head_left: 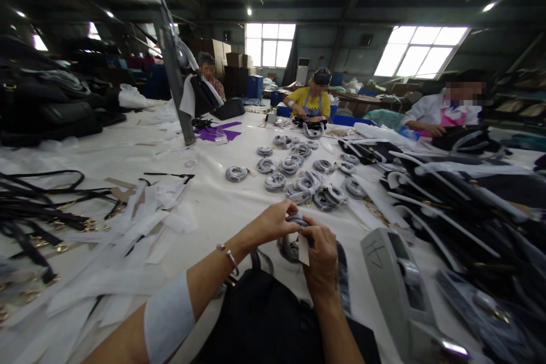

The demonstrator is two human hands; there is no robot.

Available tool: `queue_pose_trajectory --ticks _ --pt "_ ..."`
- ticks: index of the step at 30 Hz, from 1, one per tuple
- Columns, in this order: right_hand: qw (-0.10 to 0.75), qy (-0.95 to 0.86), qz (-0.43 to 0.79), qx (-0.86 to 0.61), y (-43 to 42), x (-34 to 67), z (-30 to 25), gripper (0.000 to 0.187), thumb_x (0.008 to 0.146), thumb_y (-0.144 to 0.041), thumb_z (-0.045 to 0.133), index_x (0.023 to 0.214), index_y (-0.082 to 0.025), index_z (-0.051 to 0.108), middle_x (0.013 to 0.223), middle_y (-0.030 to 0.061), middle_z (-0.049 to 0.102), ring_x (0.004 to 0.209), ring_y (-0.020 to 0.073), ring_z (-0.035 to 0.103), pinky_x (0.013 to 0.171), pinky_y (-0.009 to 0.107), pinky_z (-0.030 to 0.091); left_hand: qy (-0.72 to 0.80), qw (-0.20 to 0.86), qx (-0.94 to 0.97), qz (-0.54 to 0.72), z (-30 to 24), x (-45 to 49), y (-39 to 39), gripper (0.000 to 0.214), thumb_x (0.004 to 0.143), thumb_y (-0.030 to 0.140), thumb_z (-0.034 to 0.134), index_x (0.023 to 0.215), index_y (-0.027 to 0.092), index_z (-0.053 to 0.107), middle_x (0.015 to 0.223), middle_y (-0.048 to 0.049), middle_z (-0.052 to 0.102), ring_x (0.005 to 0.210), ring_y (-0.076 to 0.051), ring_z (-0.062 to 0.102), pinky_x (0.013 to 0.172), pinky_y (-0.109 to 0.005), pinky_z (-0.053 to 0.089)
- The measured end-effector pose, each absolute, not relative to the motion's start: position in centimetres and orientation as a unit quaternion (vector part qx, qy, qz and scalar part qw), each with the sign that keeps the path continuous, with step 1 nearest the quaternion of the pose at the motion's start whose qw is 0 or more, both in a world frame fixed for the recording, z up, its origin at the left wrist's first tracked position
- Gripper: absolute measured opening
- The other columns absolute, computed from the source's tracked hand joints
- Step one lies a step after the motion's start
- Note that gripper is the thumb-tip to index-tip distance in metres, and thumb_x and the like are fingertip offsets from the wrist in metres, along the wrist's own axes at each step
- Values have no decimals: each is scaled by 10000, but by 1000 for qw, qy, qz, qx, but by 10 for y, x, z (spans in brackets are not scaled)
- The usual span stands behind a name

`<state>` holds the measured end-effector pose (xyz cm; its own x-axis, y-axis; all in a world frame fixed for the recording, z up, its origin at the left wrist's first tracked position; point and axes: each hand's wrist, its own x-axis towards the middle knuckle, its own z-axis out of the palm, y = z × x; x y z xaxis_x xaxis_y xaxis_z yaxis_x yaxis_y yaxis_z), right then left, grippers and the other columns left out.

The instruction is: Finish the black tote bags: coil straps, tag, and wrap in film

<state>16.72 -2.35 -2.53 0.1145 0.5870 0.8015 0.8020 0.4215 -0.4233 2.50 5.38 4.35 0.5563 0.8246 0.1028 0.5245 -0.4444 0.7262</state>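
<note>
My left hand (277, 223) pinches the top of a grey, plastic-wrapped coiled strap (290, 249) in front of me. My right hand (321, 250) is closed on the right side of this coil, and a small white strip (303, 249) hangs beside its fingers. Gold-coloured metal shows inside the coil. Below both hands lies a black bag (260, 318), its near part cut off by the frame. Beyond my hands, several similar coiled straps (275, 182) are spread over the white table (209, 193).
A grey tape dispenser (390, 273) stands at my right, beside piled black bags (464, 210). Black straps with gold buckles (46, 205) and white strips (128, 261) lie at left. A metal post (170, 51) rises from the table. Three people work across it.
</note>
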Motion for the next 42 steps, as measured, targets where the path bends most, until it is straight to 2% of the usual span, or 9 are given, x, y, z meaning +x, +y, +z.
queue_pose_trajectory --ticks 6,10,13,16,23,27,34,39,42 --pt "559 -643 -146 -503 -25 160 -19 72 869 -163 593 898 -211 548 1040 99 682 978 234 621 849 398 441 444 506 730 119 48 24 79 528 897 571 369 733 146 635 612 -36 628 574 -174 589 519 -249 440" --pt "571 -634 -152 -498 -22 161 -22 222 871 -175 592 1091 -198 577 1020 93 691 969 233 635 857 402 463 420 623 654 90 45 35 89 509 832 597 494 645 145 637 584 -64 646 521 -158 568 461 -239 408" --pt "565 -639 -148 -501 -21 162 -24 220 882 -159 574 1093 -207 613 1040 84 697 996 226 637 864 390 461 409 640 639 118 46 43 93 380 736 508 633 635 142 609 581 -43 629 521 -147 557 486 -249 437" --pt "561 -639 -154 -504 -22 163 -23 212 889 -150 578 1078 -222 644 1065 78 703 1013 217 637 875 379 453 399 640 642 140 45 43 94 307 684 432 665 629 141 587 589 -20 610 527 -131 539 523 -255 457" --pt "557 -665 -134 -479 -24 160 -17 149 878 -154 616 981 -226 696 1004 67 725 952 212 652 852 371 452 442 514 716 167 40 34 91 202 674 267 604 529 153 522 498 38 478 503 -99 434 482 -221 336" --pt "553 -678 -88 -475 -24 159 -15 83 879 -195 631 907 -226 703 896 57 729 827 202 653 782 358 476 468 391 778 153 41 34 86 178 671 222 592 513 162 535 507 31 474 593 -132 505 547 -222 349" --pt "528 -724 -10 -444 -16 162 -23 163 890 -170 590 963 -239 718 760 27 691 733 184 624 690 307 516 500 235 826 109 31 26 66 185 843 256 469 802 209 644 781 -61 680 832 -235 638 742 -308 446" --pt "489 -752 35 -440 -12 170 -26 279 874 -102 555 1056 -250 706 788 20 689 774 185 622 712 296 516 522 194 821 122 26 25 46 262 929 321 384 963 213 621 861 -89 703 871 -246 661 765 -319 446" --pt "492 -738 78 -455 -15 171 -25 168 861 -166 604 952 -245 721 786 17 696 754 183 626 714 291 504 532 189 814 137 22 24 36 260 941 323 378 962 216 614 874 -74 716 854 -227 669 723 -287 436"
